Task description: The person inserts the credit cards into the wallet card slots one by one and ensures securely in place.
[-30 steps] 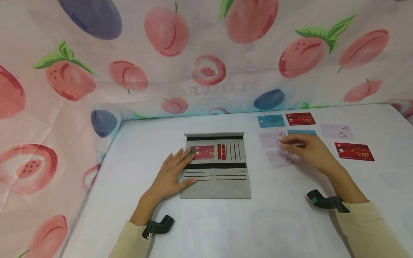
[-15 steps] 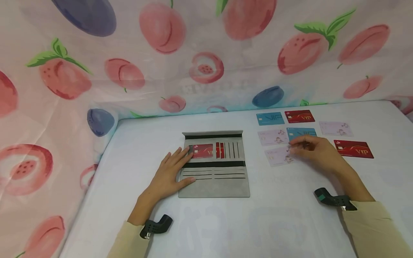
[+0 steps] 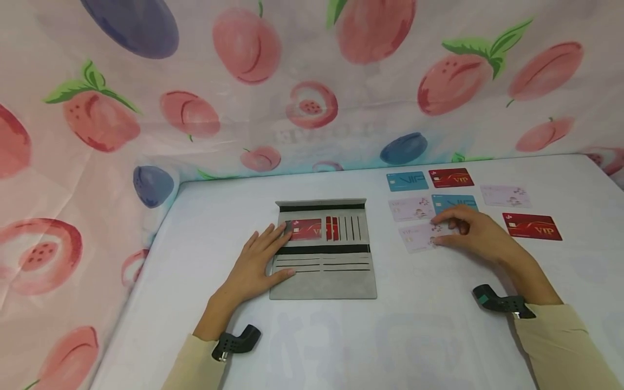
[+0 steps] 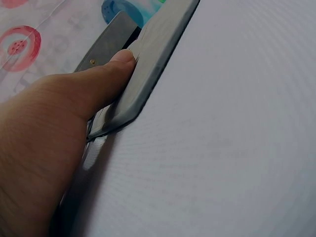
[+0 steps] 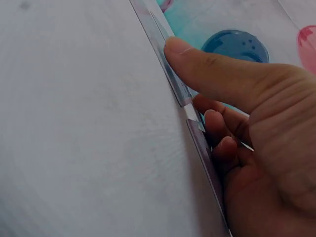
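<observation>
Seven loose cards [image 3: 407, 181] lie on the white surface [image 3: 419, 336] right of the open grey wallet [image 3: 323, 286], and the pale pink VIP card [image 3: 415, 238] closest to the person sits partly under the right hand [image 3: 473, 232]. Its long axis runs roughly crosswise, most of it showing left of those fingers, with the wallet farther left. The left hand [image 3: 253, 265] is well apart from it, fingers spread on the wallet's left side. Right thumb and forefinger stand parted at the card; I can't tell if they pinch it.
</observation>
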The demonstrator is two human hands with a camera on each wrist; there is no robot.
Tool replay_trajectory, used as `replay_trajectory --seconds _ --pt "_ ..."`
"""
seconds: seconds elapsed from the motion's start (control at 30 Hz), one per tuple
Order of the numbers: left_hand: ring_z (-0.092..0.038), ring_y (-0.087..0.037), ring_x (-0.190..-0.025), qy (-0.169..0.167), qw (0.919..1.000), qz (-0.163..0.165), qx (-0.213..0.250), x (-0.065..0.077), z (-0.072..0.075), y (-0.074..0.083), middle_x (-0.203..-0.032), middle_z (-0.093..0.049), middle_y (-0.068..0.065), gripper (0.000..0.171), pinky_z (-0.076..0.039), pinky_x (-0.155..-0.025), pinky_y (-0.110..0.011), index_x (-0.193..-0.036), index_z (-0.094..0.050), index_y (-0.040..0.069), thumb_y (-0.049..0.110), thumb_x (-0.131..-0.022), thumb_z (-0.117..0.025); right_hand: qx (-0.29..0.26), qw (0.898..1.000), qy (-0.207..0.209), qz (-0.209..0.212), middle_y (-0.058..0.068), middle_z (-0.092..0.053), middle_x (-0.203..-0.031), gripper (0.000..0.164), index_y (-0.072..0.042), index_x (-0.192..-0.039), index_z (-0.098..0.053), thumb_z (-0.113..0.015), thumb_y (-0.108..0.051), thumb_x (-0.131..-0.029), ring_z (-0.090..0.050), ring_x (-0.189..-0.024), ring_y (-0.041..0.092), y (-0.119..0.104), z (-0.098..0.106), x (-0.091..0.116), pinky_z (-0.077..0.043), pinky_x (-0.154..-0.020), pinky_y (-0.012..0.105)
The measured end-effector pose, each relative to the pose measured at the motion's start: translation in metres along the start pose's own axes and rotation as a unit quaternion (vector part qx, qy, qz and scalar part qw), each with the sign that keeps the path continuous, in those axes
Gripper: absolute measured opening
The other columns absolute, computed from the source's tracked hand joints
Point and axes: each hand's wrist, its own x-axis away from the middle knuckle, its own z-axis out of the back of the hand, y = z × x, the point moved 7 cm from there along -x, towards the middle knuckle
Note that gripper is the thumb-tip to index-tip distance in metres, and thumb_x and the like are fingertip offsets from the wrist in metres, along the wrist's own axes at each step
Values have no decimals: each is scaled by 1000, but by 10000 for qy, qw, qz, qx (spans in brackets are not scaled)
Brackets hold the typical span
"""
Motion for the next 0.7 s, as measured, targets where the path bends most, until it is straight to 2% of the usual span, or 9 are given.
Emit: replay_trajectory --seconds 0.4,0.7 --pt "-17 -27 -143 52 10000 -67 45 0 1 1 -155 -27 -5 77 -8 -115 -50 -148 -38 13 49 -85 -65 -56 9988 -398 295 2 -50 -114 42 -22 -117 -65 -77 -36 -80 -42 -96 16 0 1 1 -37 -78 17" --pt "-18 -28 -143 53 10000 -58 27 0 1 1 -155 -27 -4 77 -9 -114 -51 -148 -39 13 49 -84 -66 -93 9981 -388 469 2 -51 -111 43 -20 -117 -66 -80 -33 -78 -41 -94 16 -2 -1 1 -39 -74 18"
